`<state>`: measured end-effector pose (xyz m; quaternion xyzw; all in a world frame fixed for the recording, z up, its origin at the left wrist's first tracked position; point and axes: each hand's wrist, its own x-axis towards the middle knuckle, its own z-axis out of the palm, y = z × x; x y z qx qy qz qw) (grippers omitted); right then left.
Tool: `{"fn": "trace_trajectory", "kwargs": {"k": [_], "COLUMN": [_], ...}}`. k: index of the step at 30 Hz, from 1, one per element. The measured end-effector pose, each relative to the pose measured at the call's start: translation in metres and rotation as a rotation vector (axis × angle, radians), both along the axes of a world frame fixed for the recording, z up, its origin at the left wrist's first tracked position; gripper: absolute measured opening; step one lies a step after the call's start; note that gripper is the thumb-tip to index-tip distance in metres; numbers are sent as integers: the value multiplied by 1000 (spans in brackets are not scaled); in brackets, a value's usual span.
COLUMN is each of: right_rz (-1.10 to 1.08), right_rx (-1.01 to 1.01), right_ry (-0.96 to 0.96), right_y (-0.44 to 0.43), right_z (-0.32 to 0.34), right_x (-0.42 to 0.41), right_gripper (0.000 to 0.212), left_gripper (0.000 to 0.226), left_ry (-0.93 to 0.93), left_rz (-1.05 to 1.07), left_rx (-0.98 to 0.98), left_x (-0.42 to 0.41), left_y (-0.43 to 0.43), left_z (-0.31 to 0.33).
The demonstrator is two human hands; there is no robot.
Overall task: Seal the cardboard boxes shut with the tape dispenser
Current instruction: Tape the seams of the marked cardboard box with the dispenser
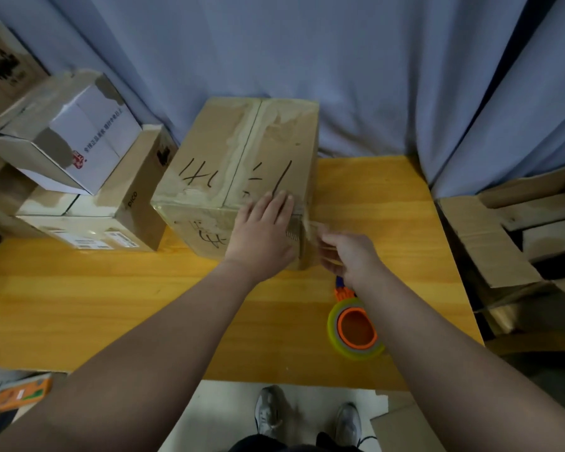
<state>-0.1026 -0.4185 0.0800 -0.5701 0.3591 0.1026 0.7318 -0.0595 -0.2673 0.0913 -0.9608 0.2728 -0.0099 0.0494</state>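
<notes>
Pressing our flat left hand [261,233] on the box [242,158], we gripped the dispenser [356,331] in our right hand [353,256]; a side box [134,203] said "pico".

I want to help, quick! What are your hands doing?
Left hand: open, pressing flat on the box.
Right hand: pinching the tape strip at the box's corner.

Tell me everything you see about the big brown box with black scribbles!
The brown cardboard box stands on the yellow table, flaps closed, with a taped middle seam and black handwriting on top and front. The left hand presses flat on its near right corner; the right hand pinches a tape strip at its right side.
</notes>
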Motion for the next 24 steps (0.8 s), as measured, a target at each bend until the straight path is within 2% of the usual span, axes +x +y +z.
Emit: {"fn": "trace_trajectory", "kwargs": {"k": [5,7,9,17,24], "right_rz": [-59,-20,18,-96,-123], "right_rx": [-226,-353,-377,88,277], "right_ry": [-112,-195,-224,83,151], "right_y": [-24,-36,-38,-10,17], "right_z": [0,4,5,-25,-42], "right_x": [-8,-12,-12,1,13], "right_gripper": [24,27,28,24,25], "left_gripper": [77,73,71,65,65], "left_ry": [-14,-13,-19,-38,-55], "left_rz": [-6,4,19,-5,-34], "left_rx": [49,32,13,-35,-34], "left_x": [5,7,7,10,15], "left_y": [6,4,3,6,10], "left_z": [-4,-5,-5,-2,-2]}}
